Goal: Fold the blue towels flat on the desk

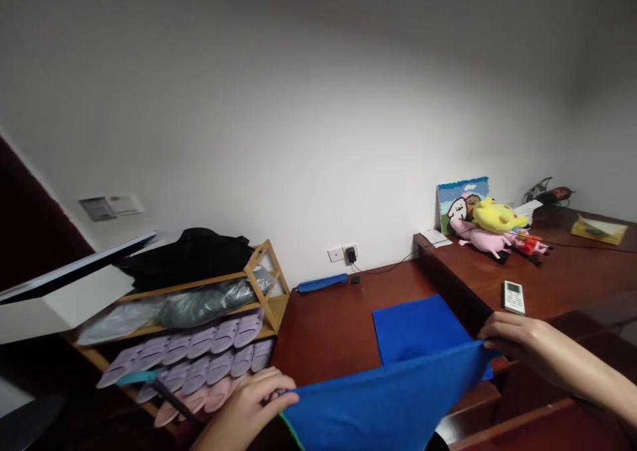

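A blue cloth (378,404) hangs stretched between my two hands at the bottom of the view, its lower part cut off by the frame. My left hand (263,398) pinches its upper left corner, where a green edge shows. The upper right corner is gripped by my right hand (512,335). Behind the held cloth, a flat blue folded piece (418,328) lies on the reddish-brown desk (323,331), partly covered from view. A narrow rolled or folded blue strip (322,283) rests at the desk's back edge by the wall.
At left, a wooden rack (276,305) holds purple and pink slippers (219,338), plastic-wrapped items and a black bag (194,258). The higher desktop at right carries plush toys (490,239), a picture, a white remote (513,297) and a yellow packet (599,229).
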`<state>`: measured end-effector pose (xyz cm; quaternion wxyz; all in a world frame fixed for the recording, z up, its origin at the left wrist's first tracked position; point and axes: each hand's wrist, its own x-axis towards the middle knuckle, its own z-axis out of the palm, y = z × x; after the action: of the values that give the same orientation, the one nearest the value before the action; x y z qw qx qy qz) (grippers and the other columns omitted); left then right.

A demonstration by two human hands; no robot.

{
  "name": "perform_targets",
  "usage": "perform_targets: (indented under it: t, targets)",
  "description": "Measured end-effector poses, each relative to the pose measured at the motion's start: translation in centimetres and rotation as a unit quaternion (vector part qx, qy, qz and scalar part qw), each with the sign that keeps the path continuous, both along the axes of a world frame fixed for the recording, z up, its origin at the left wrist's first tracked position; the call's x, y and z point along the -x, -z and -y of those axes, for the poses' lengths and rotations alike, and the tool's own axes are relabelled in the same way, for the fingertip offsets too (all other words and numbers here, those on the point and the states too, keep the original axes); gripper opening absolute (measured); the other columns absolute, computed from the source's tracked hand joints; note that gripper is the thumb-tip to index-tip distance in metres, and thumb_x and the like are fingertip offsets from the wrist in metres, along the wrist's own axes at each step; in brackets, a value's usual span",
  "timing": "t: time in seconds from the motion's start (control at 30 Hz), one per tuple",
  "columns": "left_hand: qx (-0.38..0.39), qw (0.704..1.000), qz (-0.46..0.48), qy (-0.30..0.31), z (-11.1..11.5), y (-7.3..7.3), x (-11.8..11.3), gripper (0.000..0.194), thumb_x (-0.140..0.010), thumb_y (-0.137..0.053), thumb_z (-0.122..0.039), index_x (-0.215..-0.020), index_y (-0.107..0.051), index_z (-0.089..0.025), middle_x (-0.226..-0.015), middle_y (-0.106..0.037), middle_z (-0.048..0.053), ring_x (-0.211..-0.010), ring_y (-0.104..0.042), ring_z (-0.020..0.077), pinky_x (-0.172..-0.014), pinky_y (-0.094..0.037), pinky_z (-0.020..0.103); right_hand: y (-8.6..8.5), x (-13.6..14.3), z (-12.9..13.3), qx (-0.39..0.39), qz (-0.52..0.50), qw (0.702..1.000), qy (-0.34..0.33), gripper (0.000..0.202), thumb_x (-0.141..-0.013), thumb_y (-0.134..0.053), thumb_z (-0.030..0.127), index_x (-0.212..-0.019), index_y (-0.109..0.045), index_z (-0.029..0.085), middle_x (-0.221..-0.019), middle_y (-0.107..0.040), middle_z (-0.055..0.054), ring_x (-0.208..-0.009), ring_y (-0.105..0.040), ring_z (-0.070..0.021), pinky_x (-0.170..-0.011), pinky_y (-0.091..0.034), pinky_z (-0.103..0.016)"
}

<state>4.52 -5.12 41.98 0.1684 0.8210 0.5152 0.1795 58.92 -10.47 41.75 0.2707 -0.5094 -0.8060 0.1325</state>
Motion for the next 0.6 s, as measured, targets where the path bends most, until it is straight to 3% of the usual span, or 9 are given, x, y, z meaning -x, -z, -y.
perform_targets:
  t: [0.1,0.23,0.37,0.47,0.53,0.6]
  targets:
    - [0.031,0.999,-0.002,0.030,-2.4,0.2,-3.2,0.030,-0.095,-0.059,-0.052,-0.086,-0.076,-0.029,-0.090,-0.078,-0.002,-0.087,-0.070,0.0199,-0.085,-0.052,0.028,1.1,-1.3,-2.0,0.063,-0.007,0.997,0.035,0.032,-0.102,-0.050,0.045,-0.094,-0.076,0.027,-0.091,-0.075,-0.004,-0.073,-0.070,-0.0166,-0.068,-0.054,-0.025]
    - [0.011,0.997,-0.005,0.077,-7.8,0.3,-7.0,0.030,-0.097,-0.058,-0.051,-0.091,-0.077,-0.027,-0.095,-0.079,0.000,-0.092,-0.070,0.0202,-0.087,-0.049,0.028,2.0,-3.5,-7.7,0.097,0.018,0.992,0.083,0.031,-0.097,-0.048,0.038,-0.093,-0.075,0.023,-0.078,-0.075,-0.004,-0.055,-0.065,-0.0156,-0.057,-0.050,-0.025]
    - [-0.053,0.995,0.010,0.084,-13.9,-0.9,-10.7,0.032,-0.099,-0.056,-0.051,-0.094,-0.076,-0.026,-0.096,-0.079,0.001,-0.090,-0.071,0.0207,-0.083,-0.050,0.029,1.5,-6.1,-14.0,-0.019,0.038,0.992,0.121,0.025,-0.093,-0.053,0.032,-0.088,-0.074,0.022,-0.081,-0.077,-0.008,-0.070,-0.070,-0.0203,-0.068,-0.052,-0.028]
    - [-0.164,0.984,0.008,0.066,-17.4,-1.4,-13.0,0.036,-0.103,-0.050,-0.049,-0.095,-0.075,-0.023,-0.098,-0.079,0.005,-0.093,-0.071,0.0222,-0.086,-0.051,0.032,1.0,-7.4,-17.3,-0.124,0.035,0.980,0.152,0.029,-0.096,-0.048,0.031,-0.091,-0.074,0.019,-0.093,-0.077,-0.011,-0.081,-0.070,-0.0217,-0.078,-0.053,-0.031]
    - [-0.243,0.968,0.007,0.058,-18.5,-1.0,-14.1,0.040,-0.107,-0.045,-0.046,-0.096,-0.074,-0.021,-0.098,-0.077,0.007,-0.095,-0.069,0.0227,-0.088,-0.051,0.035,1.3,-7.8,-18.5,-0.157,0.029,0.971,0.178,0.032,-0.099,-0.044,0.029,-0.099,-0.073,0.017,-0.099,-0.077,-0.012,-0.087,-0.069,-0.0213,-0.083,-0.052,-0.032]
    - [-0.296,0.953,-0.003,0.058,-18.6,0.5,-14.9,0.040,-0.108,-0.043,-0.044,-0.097,-0.073,-0.020,-0.098,-0.076,0.007,-0.095,-0.068,0.0226,-0.089,-0.050,0.037,2.5,-8.0,-18.7,-0.172,0.018,0.964,0.203,0.033,-0.101,-0.042,0.027,-0.106,-0.072,0.015,-0.106,-0.076,-0.013,-0.095,-0.070,-0.0218,-0.088,-0.052,-0.033]
